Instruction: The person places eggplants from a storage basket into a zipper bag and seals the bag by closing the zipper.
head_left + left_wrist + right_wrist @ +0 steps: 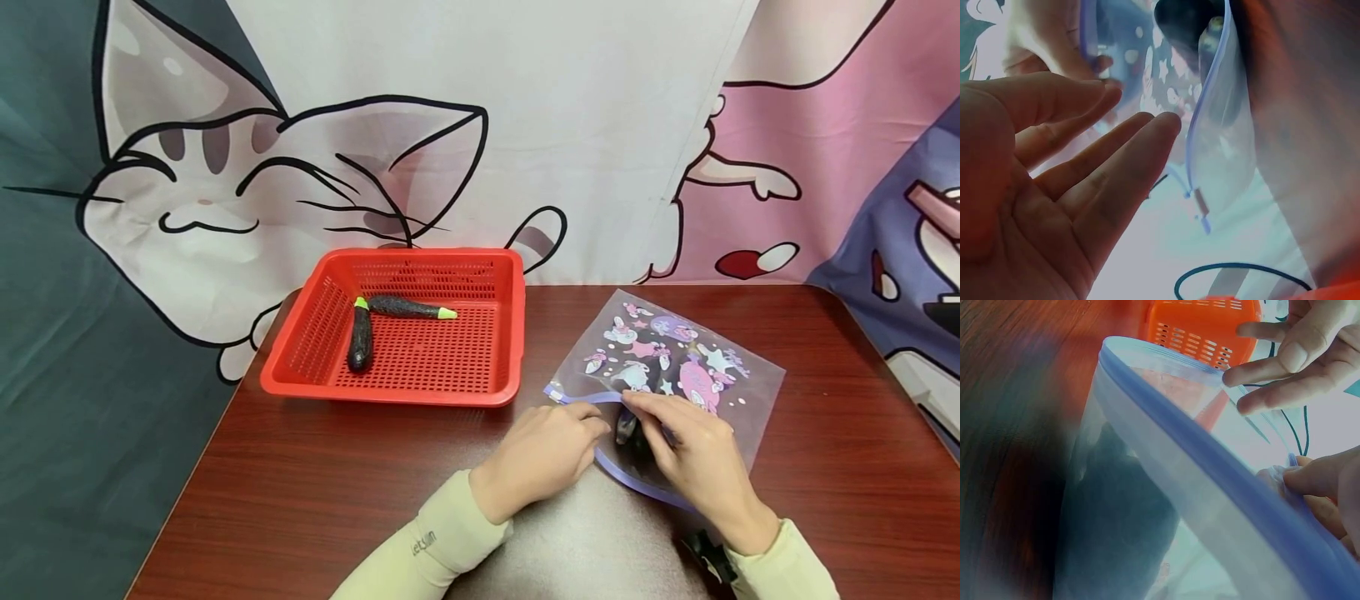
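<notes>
A clear zip bag with a printed cartoon pattern and a purple zip edge lies on the table, its mouth gaping toward me. My right hand pinches the upper edge of that mouth, seen also in the right wrist view. Beside the opening, my left hand has its fingers loosely extended and holds nothing in the left wrist view. Inside the bag is a dark, long-shaped vegetable, partly hidden by the right hand in the head view. Its exact kind is unclear through the plastic.
A red perforated basket stands to the left. Two dark, slender vegetables with light green ends, like eggplants, lie in it. The brown table meets a cartoon-printed cloth at the back.
</notes>
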### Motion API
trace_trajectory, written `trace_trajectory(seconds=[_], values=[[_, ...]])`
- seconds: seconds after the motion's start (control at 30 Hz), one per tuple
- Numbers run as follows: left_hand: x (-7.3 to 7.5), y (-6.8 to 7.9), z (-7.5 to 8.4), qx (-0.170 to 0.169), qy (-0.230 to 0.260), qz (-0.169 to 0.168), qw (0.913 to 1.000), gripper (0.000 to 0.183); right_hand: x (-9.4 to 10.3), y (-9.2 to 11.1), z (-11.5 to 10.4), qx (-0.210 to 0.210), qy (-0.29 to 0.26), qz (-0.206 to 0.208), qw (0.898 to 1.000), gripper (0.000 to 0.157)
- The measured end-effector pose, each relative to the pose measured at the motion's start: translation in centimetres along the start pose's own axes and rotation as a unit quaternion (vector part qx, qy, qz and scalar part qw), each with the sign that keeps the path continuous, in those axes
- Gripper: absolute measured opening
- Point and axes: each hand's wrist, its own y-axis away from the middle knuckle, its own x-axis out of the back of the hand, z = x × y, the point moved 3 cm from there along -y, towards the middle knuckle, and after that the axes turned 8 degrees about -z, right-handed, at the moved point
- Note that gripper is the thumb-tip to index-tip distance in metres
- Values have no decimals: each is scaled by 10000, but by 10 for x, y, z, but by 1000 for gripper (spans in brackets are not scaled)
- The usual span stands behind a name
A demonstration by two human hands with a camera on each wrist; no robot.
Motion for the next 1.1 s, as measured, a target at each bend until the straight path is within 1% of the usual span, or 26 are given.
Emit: trace_trajectory(seconds=[0.1, 0.2, 0.37, 0.53, 0.73, 0.93, 1.03, 1.1], values=[[5, 3, -4, 81, 1, -35, 10000, 19, 0, 0, -1, -43, 5, -40, 10000, 48], [13, 6, -9, 152, 30, -48, 9999, 19, -1, 1, -1, -56, -11, -55, 10000, 48], [28, 11, -21, 252, 10, 32, 9997, 16, 0, 1, 0, -16, -37, -4, 10000, 47], [41, 15, -34, 436, 143, 131, 9989, 15, 0, 1, 1, -17, -14, -7, 10000, 47], [51, 18, -48, 543, 198, 157, 9982, 16, 0, 1, 1, -47, -19, -40, 10000, 47], [66, 21, -70, 689, 349, 253, 9967, 16, 0, 1, 2, 5, -39, -3, 10000, 46], [74, 21, -85, 843, 421, 269, 9952, 16, -1, 1, 2, 9, -28, 5, 10000, 46], [78, 20, -94, 967, 445, 216, 9941, 17, -1, 0, 2, 53, -19, 50, 10000, 45]])
